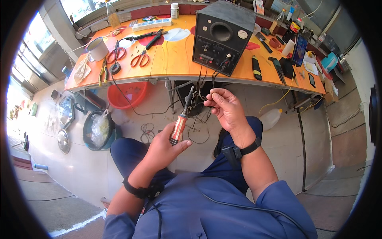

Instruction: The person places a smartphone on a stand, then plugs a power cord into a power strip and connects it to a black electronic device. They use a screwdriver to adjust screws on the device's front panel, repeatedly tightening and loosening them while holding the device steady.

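Note:
My left hand [162,146] is wrapped around a pair of pliers [180,126] with red, white and dark patterned handles. Their jaws point up and away, close to a tangle of thin wires [193,102]. Across from them, my right hand [230,106] pinches a thin dark wire at its fingertips; the exact grip is partly hidden. Dark cables [215,76] hang from the back panel of a black speaker box [223,32] standing on the table above my hands. Whether the plier jaws touch a wire, I cannot tell.
The orange table [169,59] carries red-handled scissors [140,59], a roll of black tape [115,68], a white mug [97,49], a utility knife [256,67] and a propped phone [299,51]. Below stand a red basin [127,95] and a bucket [89,137]. Cables trail across the floor.

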`<state>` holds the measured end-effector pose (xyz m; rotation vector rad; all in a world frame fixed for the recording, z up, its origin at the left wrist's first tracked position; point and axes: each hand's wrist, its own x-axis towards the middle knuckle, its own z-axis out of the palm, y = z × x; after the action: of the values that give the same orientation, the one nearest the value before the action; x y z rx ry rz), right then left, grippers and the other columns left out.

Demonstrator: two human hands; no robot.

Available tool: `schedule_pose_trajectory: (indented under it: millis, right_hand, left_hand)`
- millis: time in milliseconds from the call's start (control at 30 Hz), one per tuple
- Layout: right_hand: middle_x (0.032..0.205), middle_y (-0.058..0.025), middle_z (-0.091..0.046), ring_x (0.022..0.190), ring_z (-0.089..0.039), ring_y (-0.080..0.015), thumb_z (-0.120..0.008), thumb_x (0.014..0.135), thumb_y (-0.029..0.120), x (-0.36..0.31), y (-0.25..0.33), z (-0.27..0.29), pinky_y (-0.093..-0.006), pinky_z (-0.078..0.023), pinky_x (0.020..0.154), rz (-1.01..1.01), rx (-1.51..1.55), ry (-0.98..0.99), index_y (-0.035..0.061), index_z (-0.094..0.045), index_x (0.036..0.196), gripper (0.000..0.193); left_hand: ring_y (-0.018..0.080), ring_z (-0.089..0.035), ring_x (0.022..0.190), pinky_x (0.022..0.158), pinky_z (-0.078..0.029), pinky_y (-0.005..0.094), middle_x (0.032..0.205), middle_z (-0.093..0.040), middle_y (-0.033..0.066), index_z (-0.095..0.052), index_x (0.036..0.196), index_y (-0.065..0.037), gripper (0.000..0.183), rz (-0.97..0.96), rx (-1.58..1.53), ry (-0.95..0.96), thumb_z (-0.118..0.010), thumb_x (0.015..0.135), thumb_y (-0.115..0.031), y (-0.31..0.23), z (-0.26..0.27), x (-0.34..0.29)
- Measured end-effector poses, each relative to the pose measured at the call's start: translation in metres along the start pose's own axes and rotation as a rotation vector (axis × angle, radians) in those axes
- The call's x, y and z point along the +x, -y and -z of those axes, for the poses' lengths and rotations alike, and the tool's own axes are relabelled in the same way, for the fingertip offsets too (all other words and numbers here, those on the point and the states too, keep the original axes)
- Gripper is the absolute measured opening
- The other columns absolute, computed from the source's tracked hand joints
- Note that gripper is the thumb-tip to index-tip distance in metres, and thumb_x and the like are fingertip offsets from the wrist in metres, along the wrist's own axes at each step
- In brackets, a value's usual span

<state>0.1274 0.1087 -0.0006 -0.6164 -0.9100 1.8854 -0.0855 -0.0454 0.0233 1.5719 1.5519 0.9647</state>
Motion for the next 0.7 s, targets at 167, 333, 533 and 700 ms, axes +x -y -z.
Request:
schedule_pose_trajectory:
  millis: [167, 333, 533, 700]
  right_hand:
    - [0.097, -0.0033, -0.072, 0.084, -0.073, -0.0138, -0.069, 0.098, 0.013, -0.004, 0.0, 0.005, -0.0196, -0.052, 0.06, 0.016, 0.062, 0.06, 0.0085, -0.068, 0.105, 0.009]
    - [0.093, -0.0048, -0.072, 0.081, -0.073, -0.015, -0.07, 0.096, 0.011, 0.002, 0.003, -0.001, -0.0212, -0.056, 0.062, 0.026, 0.11, 0.047, 0.008, -0.066, 0.105, 0.01]
    - [0.1, -0.007, -0.074, 0.089, -0.073, -0.0175, -0.066, 0.098, 0.008, 0.002, 0.0, -0.001, -0.025, -0.058, 0.07, 0.036, 0.143, 0.082, 0.0094, -0.068, 0.106, 0.008]
    - [0.108, -0.0106, -0.074, 0.097, -0.074, -0.0206, -0.064, 0.1, 0.009, 0.002, 0.001, -0.002, -0.0275, -0.06, 0.076, 0.006, 0.135, 0.059, 0.0078, -0.068, 0.112, 0.013]
  left_hand:
    - [0.0237, -0.069, 0.094, 0.085, -0.054, 0.0349, 0.102, -0.072, 0.015, -0.047, 0.138, 0.0, 0.068, 0.049, -0.037, 0.017, -0.083, 0.085, -0.023, -0.003, 0.001, -0.01]
    - [0.0196, -0.069, 0.087, 0.083, -0.054, 0.0329, 0.097, -0.072, 0.011, -0.046, 0.138, 0.0, 0.065, 0.036, -0.076, 0.058, -0.081, 0.087, -0.019, -0.009, -0.002, -0.012]
    - [0.0122, -0.064, 0.093, 0.087, -0.051, 0.0295, 0.098, -0.07, 0.0061, -0.049, 0.139, 0.0, 0.06, 0.061, -0.14, 0.079, -0.079, 0.09, -0.017, -0.013, -0.004, -0.012]
    - [0.0119, -0.064, 0.093, 0.087, -0.051, 0.0288, 0.099, -0.07, 0.0051, -0.049, 0.14, 0.0, 0.059, 0.054, -0.139, 0.065, -0.078, 0.091, -0.015, -0.01, -0.003, -0.011]
